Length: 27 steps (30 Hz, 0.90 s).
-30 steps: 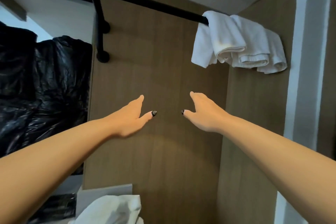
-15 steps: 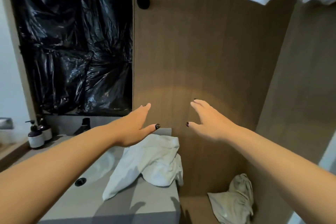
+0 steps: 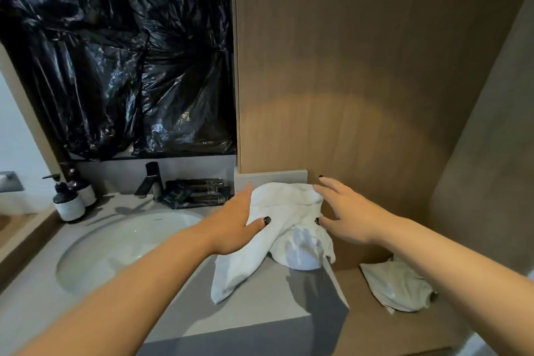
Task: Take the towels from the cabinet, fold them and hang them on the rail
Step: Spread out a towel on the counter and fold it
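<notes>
My view has dropped from the rail to the counter. My left hand (image 3: 235, 225) and right hand (image 3: 345, 217) have come down, fingers spread, either side of the crumpled white towel (image 3: 286, 228) at frame centre, whether touching I cannot tell.

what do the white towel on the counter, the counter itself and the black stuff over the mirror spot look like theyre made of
White towel: soft terry cloth by its limp, rumpled folds and matte nap.
Counter: smooth matte grey, likely stone or composite; the look leaves it open.
Black covering: thin plastic sheeting, glossy and crinkled with sharp highlights.
</notes>
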Each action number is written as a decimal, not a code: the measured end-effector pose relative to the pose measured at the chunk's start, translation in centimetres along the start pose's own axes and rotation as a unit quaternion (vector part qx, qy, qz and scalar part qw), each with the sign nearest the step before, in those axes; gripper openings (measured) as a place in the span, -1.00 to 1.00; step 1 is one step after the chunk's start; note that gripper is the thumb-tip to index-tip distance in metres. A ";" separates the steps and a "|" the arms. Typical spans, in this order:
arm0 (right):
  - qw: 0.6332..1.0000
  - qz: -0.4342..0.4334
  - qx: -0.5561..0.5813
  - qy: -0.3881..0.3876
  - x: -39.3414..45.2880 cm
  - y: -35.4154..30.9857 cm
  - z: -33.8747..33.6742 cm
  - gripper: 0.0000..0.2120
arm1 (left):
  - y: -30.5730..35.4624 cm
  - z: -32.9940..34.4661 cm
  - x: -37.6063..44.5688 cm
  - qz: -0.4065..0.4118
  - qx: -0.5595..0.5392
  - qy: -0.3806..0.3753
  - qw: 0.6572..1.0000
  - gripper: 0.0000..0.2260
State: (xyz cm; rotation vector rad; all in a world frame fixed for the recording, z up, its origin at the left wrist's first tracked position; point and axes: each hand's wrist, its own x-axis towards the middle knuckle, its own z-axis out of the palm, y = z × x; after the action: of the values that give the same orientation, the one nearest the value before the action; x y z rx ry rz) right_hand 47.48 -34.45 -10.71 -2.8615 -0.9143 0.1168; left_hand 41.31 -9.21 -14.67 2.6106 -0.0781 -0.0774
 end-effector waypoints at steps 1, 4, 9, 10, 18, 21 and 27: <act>1.000 0.002 -0.005 0.000 0.5 0.0 0.5 -0.32 | -0.8 0.3 0.5 0.001 -0.009 -0.005 1.000 -0.24; 1.000 0.021 0.004 -0.004 2.2 0.3 1.8 -0.31 | -2.9 1.0 2.1 0.013 -0.038 -0.016 0.999 -0.24; 0.995 0.055 0.084 -0.003 5.3 1.7 3.3 -0.33 | -5.8 3.4 5.3 0.008 -0.084 -0.033 0.996 -0.18; 0.993 0.058 0.099 -0.002 6.0 2.0 3.7 -0.35 | -5.8 3.8 5.8 -0.002 -0.090 -0.035 0.995 -0.19; 0.983 0.053 0.174 -0.036 11.2 6.3 7.5 -0.42 | -4.1 8.4 13.2 -0.061 -0.157 -0.013 0.986 -0.17; 0.980 0.063 0.186 -0.039 13.0 8.7 8.0 -0.44 | -3.9 9.4 15.9 -0.086 -0.158 -0.004 0.984 -0.11; 0.974 0.072 0.206 -0.069 15.3 11.6 9.7 -0.48 | -3.9 10.6 19.5 -0.120 -0.074 0.013 0.990 -0.15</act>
State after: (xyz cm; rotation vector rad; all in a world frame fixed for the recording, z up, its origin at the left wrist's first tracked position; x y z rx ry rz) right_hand 65.43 -33.94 -22.53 -2.5482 -0.6136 0.4660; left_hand 60.18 -12.54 -26.61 2.4605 0.2438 -0.1295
